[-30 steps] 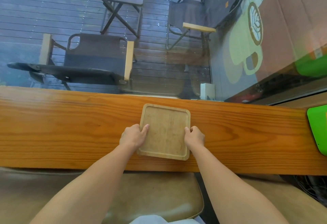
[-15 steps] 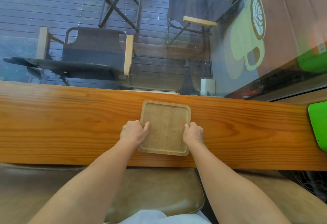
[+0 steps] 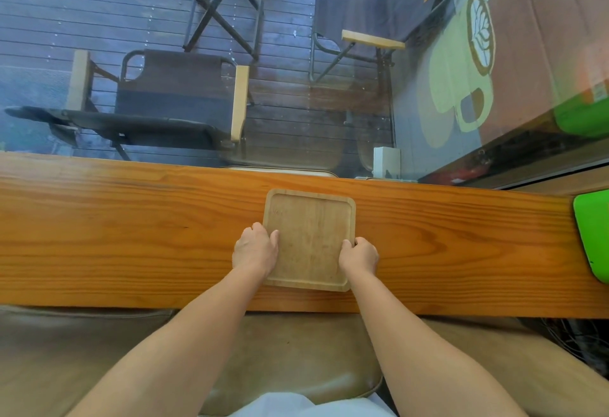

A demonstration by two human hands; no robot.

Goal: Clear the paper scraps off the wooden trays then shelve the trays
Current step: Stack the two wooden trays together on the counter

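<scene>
A square wooden tray (image 3: 309, 235) with a raised rim lies flat on the long wooden counter (image 3: 131, 235), in the middle of the view. No paper scraps show on it. My left hand (image 3: 255, 248) grips the tray's left edge, thumb over the rim. My right hand (image 3: 359, 256) grips its right edge near the front corner. Both forearms reach in from the bottom of the view.
A window runs along the counter's far edge, with folding chairs and a table on a deck outside. A bright green object (image 3: 593, 235) lies at the counter's right end. A tan cushioned seat (image 3: 280, 357) sits below the counter's front edge. A small white box (image 3: 387, 162) stands by the glass.
The tray and both hands keep the same hold. The view has shifted slightly, with the tray sitting a little higher in the frame than a second ago.
</scene>
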